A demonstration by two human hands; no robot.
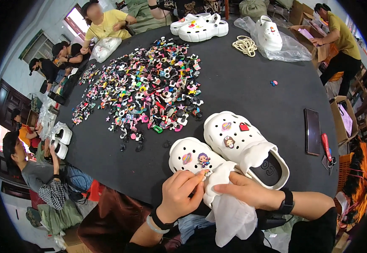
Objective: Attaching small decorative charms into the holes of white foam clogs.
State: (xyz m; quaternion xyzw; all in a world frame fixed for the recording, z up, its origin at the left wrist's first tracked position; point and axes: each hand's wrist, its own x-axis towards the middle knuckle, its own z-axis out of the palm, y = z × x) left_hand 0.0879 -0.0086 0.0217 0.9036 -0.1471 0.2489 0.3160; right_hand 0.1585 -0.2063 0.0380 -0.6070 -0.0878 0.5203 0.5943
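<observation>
My left hand (182,195) pinches a small charm (207,173), mostly hidden by the fingers, against the upper of a white clog (194,147). Fingers inside and thumb outside, my right hand (249,190) grips that clog by its opening. Thin white wrapping (232,219) hangs from the shoe toward my lap. A planet charm and a purple-haired figure charm sit on its toe. Right beside it on the table lies a matching white clog (230,130), toe pointing away, with several charms fixed on it.
A wide pile of colourful shoe charms (149,84) covers the black table (242,84) at centre-left. More white clogs (204,29), a rope coil (244,45) and a plastic bag (295,52) lie at the far side. A phone (312,131) and red-handled snips (327,149) lie rightward. Co-workers surround the table.
</observation>
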